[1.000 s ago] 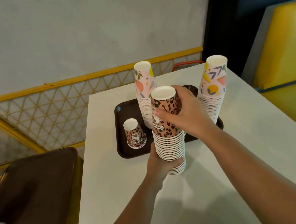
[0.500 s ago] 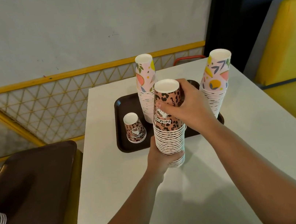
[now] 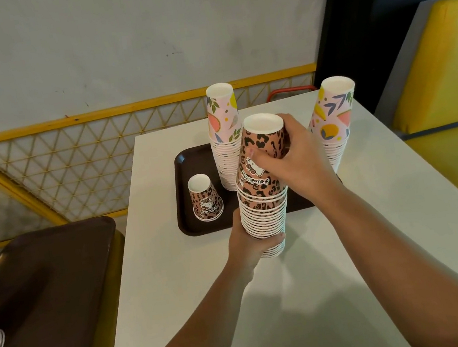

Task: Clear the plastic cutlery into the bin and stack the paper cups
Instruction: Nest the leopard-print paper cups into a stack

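While we hold it in both hands at the centre of the frame, the leopard stack [image 3: 264, 197] stands upside down over the near edge of the brown tray [image 3: 184, 198]. Against half a second ago the grip is the same; the stack and hands sit slightly higher and more to the right in the frame, and the top cup leans a little to the right. Our right hand [image 3: 294, 160] curls round that top cup, thumb across its printed side, fingers behind. Our left hand [image 3: 247, 245] wraps the lower part of the stack, one fingertip showing across the rims near the bottom. The cups are paper, tapered, brown with black spots and a small cartoon print; their rolled white rims make tight ribs down the stack.

On the tray's left stands a single leopard cup [image 3: 205, 197], also inverted. Behind our stack rises a pink stack [image 3: 226, 141] with leaf and fruit shapes, and a second pink stack [image 3: 333, 122] stands at centre right, partly hidden by our right hand. The tray lies on a smooth white table [image 3: 380, 240]. At lower left sits another brown tray [image 3: 42, 305], and behind, a yellow lattice fence [image 3: 72, 167] against a grey wall.
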The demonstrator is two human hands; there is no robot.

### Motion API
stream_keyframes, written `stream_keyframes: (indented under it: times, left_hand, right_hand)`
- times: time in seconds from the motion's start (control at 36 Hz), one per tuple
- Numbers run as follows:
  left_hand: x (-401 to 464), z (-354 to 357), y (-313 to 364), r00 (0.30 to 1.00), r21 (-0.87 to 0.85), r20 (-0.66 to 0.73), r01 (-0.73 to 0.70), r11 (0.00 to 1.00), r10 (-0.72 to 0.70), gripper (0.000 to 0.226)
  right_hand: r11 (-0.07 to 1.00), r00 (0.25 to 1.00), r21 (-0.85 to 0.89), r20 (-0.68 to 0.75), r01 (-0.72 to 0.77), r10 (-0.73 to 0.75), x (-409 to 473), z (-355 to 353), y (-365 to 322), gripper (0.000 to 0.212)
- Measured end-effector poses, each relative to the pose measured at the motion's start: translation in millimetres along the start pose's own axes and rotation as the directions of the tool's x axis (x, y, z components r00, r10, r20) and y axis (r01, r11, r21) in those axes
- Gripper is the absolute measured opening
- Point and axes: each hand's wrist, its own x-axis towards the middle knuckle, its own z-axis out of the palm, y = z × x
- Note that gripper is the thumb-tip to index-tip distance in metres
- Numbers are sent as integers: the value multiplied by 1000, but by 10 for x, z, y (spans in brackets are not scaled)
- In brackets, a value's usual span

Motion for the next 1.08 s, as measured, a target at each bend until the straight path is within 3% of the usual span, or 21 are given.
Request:
stream_keyframes:
  times: [0.25,0.39,0.72,0.81,0.89,1.08]
  left_hand:
    - [5,35,-35,998,3,-48,31,1000,-31,97]
    - [10,29,-49,997,-7,-69,40,999,-40,94]
    - [-6,-37,-45,990,-20,-124,61,998,-63,102]
    - [-22,-75,-40,988,-27,-141,61,998,-64,100]
    - [-34,-129,-35,986,-30,-151,61,998,-65,104]
    - [-19,-286,-71,989,-9,-142,34,999,-35,105]
  right_hand:
    - [996,994,86,-104,-9,18,111,-148,-28,46]
    - [974,981,221,-169,-57,95,204,-220,-33,37]
    - [874,901,476,-329,-102,284,348,-189,199,53]
    - [888,872,451,-395,-89,288,345,-124,273,49]
    - [953,860,297,-469,-63,203,342,-34,351,52]
    - [997,915,45,-396,-61,74,300,303,704,57]
